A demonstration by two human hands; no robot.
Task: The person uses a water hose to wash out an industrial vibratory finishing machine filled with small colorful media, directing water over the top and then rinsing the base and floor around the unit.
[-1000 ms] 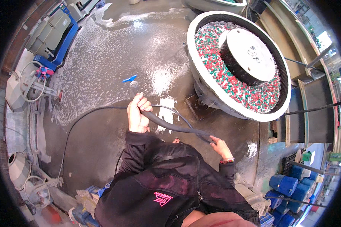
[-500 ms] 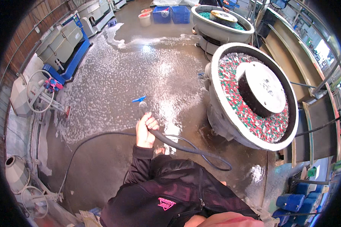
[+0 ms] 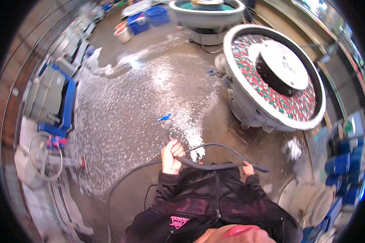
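Black hose (image 3: 211,166), one, in front of the body, clamped in the fingers of the left hand (image 3: 172,157) just below one blue valve handle (image 3: 164,117); farther along it, the right hand (image 3: 247,169), grip impossible to tell. Beyond, on wet floor (image 3: 121,105), two round tubs (image 3: 302,124): mixed red, green and white pellets (image 3: 249,79) around one hub (image 3: 286,65) in the nearer, green pieces (image 3: 186,7) in the farther. Farthest, two pale buckets (image 3: 123,35), reddish inside, and two blue baskets (image 3: 138,24), contents unclear.

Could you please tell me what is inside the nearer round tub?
Inside the tub, small red, green and white pieces surround a dark, white-topped drum. Whatever lies beneath the pieces or within the drum is covered.
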